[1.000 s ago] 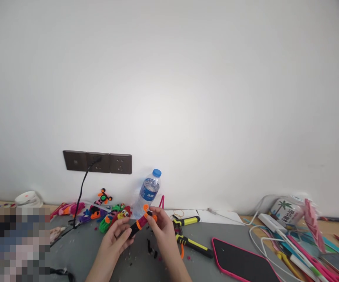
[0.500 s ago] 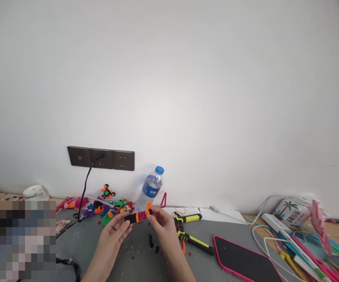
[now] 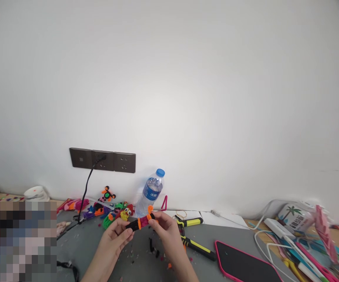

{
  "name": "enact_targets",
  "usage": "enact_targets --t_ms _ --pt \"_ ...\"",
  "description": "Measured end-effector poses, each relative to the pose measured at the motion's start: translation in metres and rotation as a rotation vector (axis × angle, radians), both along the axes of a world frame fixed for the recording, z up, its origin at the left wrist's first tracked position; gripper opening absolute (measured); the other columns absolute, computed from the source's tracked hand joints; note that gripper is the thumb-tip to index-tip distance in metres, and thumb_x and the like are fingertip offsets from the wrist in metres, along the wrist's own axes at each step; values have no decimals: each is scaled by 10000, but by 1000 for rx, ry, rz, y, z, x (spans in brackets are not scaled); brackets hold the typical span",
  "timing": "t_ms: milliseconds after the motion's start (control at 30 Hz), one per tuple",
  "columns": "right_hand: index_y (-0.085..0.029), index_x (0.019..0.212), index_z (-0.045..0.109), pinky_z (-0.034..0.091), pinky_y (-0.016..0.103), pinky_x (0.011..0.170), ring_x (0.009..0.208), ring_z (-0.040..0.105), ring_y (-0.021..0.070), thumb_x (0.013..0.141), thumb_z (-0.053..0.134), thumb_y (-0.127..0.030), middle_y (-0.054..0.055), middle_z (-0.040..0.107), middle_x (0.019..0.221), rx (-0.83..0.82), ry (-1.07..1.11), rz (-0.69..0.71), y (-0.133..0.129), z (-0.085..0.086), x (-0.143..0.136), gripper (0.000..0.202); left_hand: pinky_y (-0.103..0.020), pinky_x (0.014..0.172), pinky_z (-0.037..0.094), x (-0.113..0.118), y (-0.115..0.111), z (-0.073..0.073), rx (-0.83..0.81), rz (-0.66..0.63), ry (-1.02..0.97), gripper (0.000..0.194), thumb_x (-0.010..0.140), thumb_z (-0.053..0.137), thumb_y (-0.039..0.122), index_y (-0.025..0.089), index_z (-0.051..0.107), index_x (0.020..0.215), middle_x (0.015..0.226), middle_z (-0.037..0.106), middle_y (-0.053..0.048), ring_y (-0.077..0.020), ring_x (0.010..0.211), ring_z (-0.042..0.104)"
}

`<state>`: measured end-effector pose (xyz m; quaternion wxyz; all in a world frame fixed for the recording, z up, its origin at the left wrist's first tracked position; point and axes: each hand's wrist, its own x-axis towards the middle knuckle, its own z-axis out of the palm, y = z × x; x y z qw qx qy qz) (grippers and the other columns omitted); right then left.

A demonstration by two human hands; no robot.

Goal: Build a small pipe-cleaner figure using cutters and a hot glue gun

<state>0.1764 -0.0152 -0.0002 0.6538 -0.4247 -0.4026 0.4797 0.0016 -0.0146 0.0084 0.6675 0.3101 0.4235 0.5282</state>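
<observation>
I see a slim rod-like piece (image 3: 144, 222), black at one end, deep pink toward the other, banded in orange with an orange curl. The left hand (image 3: 113, 239) pinches its black end, the right hand (image 3: 165, 232) its curled end, above the grey mat (image 3: 84, 239).

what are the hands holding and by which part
A black, magenta and orange craft piece: left hand at its black end, right hand near the orange curl.

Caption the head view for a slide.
Left hand and right hand hold a black, pink and orange piece near a bottle.
</observation>
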Motion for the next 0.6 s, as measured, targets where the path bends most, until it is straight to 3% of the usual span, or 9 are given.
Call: enact_targets --t_ms 200,600 --pt "-170 794 737 488 328 747 796 623 224 595 824 -422 77 719 826 14 -10 12 1 -1 0 333 -225 672 553 1 1 -2 22 -2 39 373 460 903 383 183 691 692 634 594 37 -128 654 622" --pt "-160 804 718 475 310 686 726 618 207 586 824 -448 73 716 784 -19 -22 -12 -1 2 0 376 -242 702 553 -1 0 -2 4 -41 -10 336 511 896 327 188 673 720 670 596 34 -135 686 629"
